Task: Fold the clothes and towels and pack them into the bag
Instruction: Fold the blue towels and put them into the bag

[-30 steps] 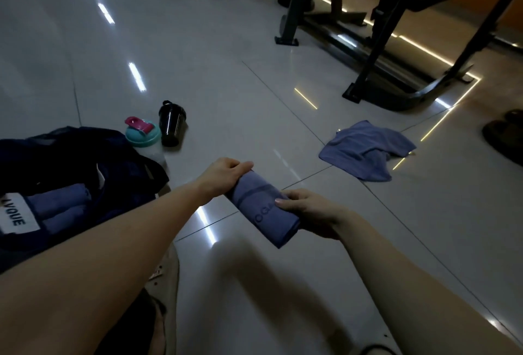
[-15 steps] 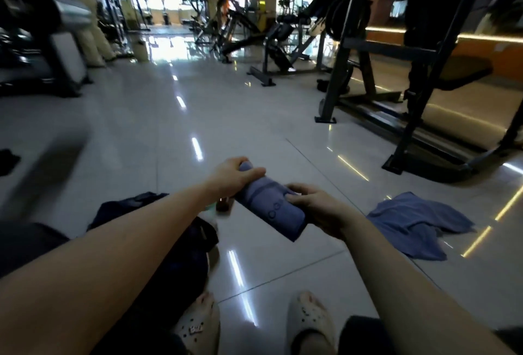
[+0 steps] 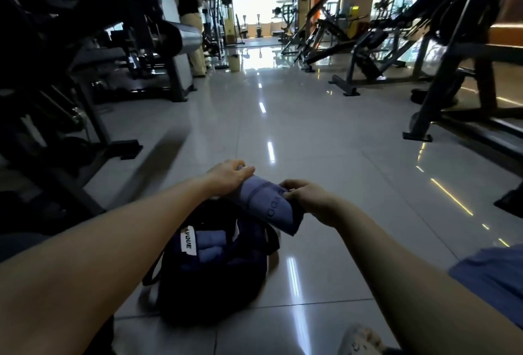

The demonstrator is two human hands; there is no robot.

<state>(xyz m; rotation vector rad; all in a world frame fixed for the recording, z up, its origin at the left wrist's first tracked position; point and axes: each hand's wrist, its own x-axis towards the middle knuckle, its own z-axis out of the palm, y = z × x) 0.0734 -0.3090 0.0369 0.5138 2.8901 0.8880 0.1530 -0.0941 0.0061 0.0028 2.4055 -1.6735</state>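
Head view: rolled blue towel (image 3: 267, 205) held up in the air between both hands, tilted with its far end higher and its near end lower, hanging just above the open mouth of the dark bag (image 3: 218, 278). Left hand (image 3: 227, 177) clamped over the far, upper end of the roll, fingers curled around the top. Right hand (image 3: 308, 199) pinching the near side of the roll, thumb and fingertips closed on the cloth edge (small embossed letters visible along the fabric, too small to read). Bag resting on the glossy tiled floor (image 3: 325, 156), directly below and slightly left of the towel, unzipped, with a white label (image 3: 188, 243) at its rim. Inside the bag, two more rolled blue towels (image 3: 209, 244) lying side by side. Another blue cloth (image 3: 493, 281) at the lower right edge, beside the right forearm. A light-coloured shoe (image 3: 358, 339) at the bottom edge, near right of centre. Dark gym machines (image 3: 368, 51) lining both sides of the aisle, well apart from the bag, with bright daylight at the far end.
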